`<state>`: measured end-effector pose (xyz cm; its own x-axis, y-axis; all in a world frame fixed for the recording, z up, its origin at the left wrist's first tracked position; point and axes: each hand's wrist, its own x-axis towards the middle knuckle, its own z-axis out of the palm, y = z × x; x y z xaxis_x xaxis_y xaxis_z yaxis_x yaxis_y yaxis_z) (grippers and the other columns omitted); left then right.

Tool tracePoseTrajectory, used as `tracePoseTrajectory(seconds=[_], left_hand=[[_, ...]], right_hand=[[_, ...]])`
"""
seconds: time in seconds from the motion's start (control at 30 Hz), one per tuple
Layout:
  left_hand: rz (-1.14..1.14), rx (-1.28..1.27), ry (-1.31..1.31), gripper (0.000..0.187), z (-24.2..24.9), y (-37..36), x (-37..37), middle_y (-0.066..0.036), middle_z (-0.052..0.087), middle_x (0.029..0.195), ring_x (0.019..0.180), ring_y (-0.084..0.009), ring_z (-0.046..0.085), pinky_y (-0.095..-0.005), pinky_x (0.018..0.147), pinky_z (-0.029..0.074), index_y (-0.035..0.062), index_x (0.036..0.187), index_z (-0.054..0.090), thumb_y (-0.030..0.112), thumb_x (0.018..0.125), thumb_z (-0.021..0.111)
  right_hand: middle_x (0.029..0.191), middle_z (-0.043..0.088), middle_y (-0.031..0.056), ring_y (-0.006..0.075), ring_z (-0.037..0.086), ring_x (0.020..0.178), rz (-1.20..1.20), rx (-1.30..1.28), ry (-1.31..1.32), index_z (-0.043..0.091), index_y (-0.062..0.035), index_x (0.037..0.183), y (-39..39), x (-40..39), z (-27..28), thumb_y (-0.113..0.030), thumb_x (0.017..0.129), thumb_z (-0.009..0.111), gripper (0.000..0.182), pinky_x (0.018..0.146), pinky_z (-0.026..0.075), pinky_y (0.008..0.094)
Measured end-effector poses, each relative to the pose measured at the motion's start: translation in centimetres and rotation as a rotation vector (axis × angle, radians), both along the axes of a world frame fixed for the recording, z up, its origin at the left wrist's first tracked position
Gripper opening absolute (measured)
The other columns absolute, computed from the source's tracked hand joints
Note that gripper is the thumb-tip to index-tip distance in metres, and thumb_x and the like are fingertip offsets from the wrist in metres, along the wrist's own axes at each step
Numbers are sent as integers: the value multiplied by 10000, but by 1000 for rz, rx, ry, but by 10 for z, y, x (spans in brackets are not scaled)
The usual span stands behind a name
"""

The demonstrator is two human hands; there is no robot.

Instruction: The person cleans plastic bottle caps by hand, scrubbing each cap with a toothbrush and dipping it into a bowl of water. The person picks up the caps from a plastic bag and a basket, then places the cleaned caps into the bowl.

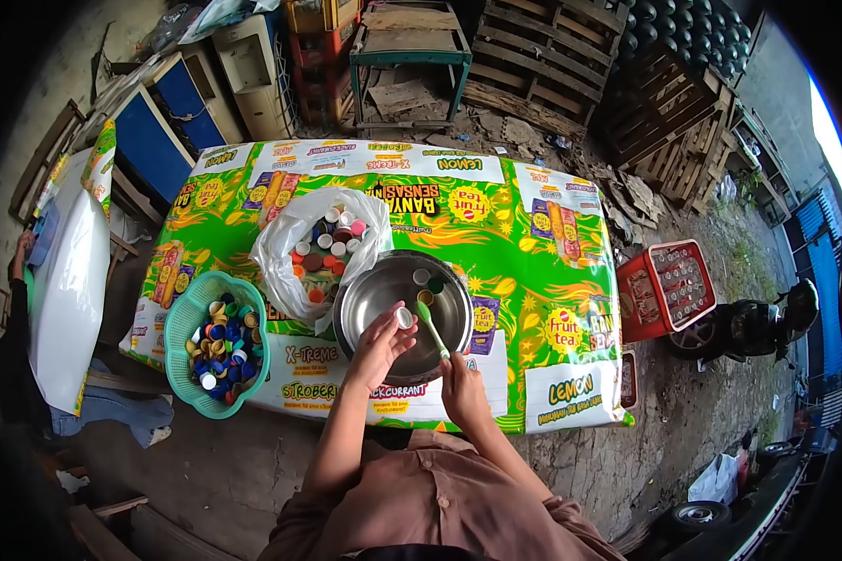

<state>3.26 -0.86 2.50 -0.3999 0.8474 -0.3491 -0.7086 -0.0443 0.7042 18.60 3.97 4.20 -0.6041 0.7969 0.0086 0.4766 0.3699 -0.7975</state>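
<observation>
Now, over the steel bowl [363, 304], the left hand [381, 346] holds a white cap [403, 318]; just right of it, the right hand [461, 381] grips a green brush [431, 326] slanting up-left, head nearest the cap, contact hard to tell. The table cover [541, 285] shouts "fruit tea", "LEMON", "X-TREME"!

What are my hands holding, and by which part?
Your left hand: small round white plastic cap, apparently by its rim. Your right hand: slim green and white plastic brush, by its handle.
</observation>
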Motion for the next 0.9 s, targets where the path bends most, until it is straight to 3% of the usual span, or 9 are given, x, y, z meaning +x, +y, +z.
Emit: tracePoseTrajectory(seconds=[0.07, 0.13, 0.17, 0.3, 0.53, 0.63, 0.73, 0.87, 0.9], left_hand=[[-1, -19, 16, 318, -11, -1, -1, -63, 551, 1042, 881, -113, 547, -242, 705, 463, 30, 1109, 489, 262, 904, 419], [35, -27, 89, 367, -20, -1, 2, -74, 557, 979, 819, -103, 524, -238, 690, 428, 40, 1122, 484, 317, 919, 354], [-19, -27, 133, 441, -28, -1, 1, -37, 526, 779, 674, -87, 466, -221, 595, 377, 14, 1040, 507, 389, 918, 308], [-7, -54, 48, 473, -28, 6, 4, 21, 355, 609, 557, -79, 329, -213, 528, 298, 26, 859, 479, 454, 905, 282], [-68, -3, -175, 448, -20, 8, 8, 22, 358, 605, 551, -86, 324, -228, 530, 296, 33, 869, 475, 430, 912, 272], [-54, -7, -126, 449, -16, 9, 10, 20, 356, 607, 558, -88, 326, -229, 534, 291, 28, 881, 476, 426, 912, 270], [-78, 66, -145, 422, -25, 8, 11, 14, 373, 626, 572, -86, 343, -229, 540, 299, 35, 894, 480, 403, 917, 275], [3, 57, -130, 387, -22, 9, 10, 8, 423, 697, 615, -86, 388, -234, 567, 350, 28, 935, 501, 370, 918, 321], [13, 21, -111, 389, -25, 9, 11, 6, 426, 697, 619, -86, 389, -234, 570, 351, 25, 950, 505, 368, 918, 325]], right_hand=[[518, 464, 217, 408, 491, 505, -22, -72, 45, 424, -8, 738, -2, 0, -4, -133, 862, 447, 177, 441, 337, 436], [508, 469, 226, 424, 492, 514, 150, -24, 62, 414, -19, 763, -8, 0, -9, -163, 868, 437, 180, 439, 347, 470], [516, 466, 224, 426, 489, 522, 137, -60, 109, 418, -17, 762, -6, -1, -13, -162, 869, 437, 181, 447, 350, 464], [504, 460, 216, 407, 499, 505, 67, -20, 51, 424, -30, 769, 2, -2, -4, -177, 864, 453, 178, 435, 360, 449], [507, 484, 207, 404, 501, 488, 52, 62, 27, 418, -48, 776, 1, 0, -10, -180, 849, 477, 161, 417, 351, 473], [510, 486, 210, 401, 505, 491, 126, 47, 32, 419, -45, 770, -4, 5, -19, -164, 850, 475, 154, 422, 353, 475], [506, 477, 204, 396, 496, 484, -14, -22, 77, 429, -37, 764, 6, 4, -7, -162, 855, 468, 160, 428, 347, 449], [504, 473, 197, 373, 497, 463, 150, 145, 116, 446, -9, 766, -2, 10, -18, -115, 861, 447, 142, 416, 347, 410], [499, 475, 191, 369, 494, 456, 108, 81, 69, 446, -8, 775, 2, 11, -17, -111, 861, 446, 134, 411, 346, 405]])
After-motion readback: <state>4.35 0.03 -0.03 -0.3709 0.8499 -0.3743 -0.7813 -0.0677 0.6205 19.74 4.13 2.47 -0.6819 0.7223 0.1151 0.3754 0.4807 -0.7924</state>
